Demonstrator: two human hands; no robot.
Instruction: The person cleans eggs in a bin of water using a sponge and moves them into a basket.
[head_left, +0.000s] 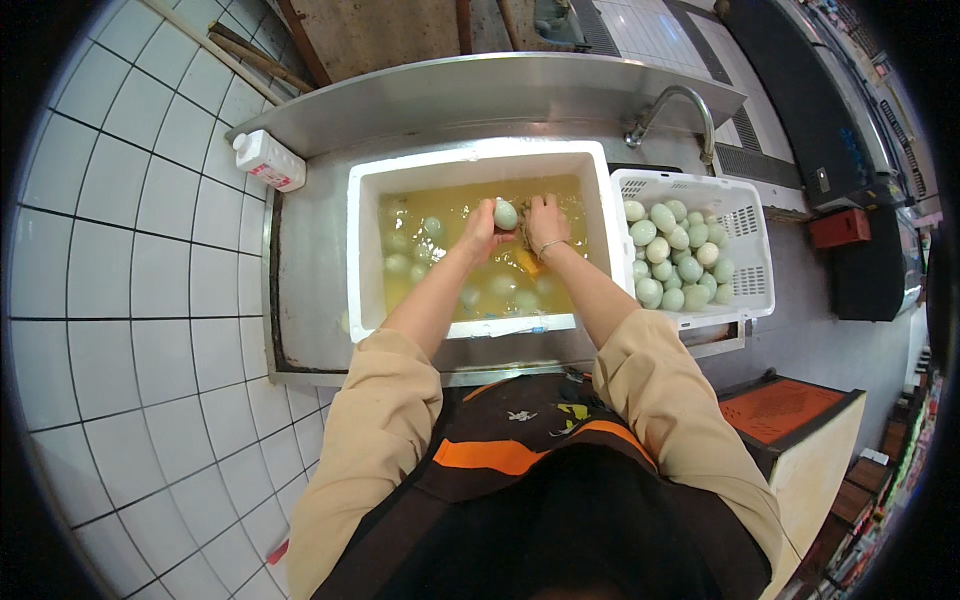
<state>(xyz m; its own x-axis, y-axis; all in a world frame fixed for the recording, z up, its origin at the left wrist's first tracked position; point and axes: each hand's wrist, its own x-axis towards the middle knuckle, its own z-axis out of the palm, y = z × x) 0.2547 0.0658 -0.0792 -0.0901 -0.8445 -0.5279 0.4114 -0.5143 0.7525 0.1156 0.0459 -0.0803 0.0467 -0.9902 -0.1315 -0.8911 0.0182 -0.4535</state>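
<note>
Over the murky yellow water of a white foam box (480, 154), my left hand (480, 234) grips a pale green egg (505, 215). Close on its right, my right hand (547, 223), with a bracelet at the wrist, is curled around a brownish scrubbing pad (525, 222); its material is hard to make out. A yellow-orange item (528, 262), perhaps a sponge, lies in the water beneath that wrist. Several more eggs (397, 262) rest in the water, some blurred by it. To the right, a white plastic basket (746, 247) holds many pale green and cream eggs (677, 238).
The box stands in a stainless steel sink (307, 300) with a raised back edge. A curved faucet (679, 94) rises behind the basket. A white plastic bottle (270, 160) is at the back left, by the tiled wall (157, 262). An orange-topped cabinet (780, 416) stands right of me.
</note>
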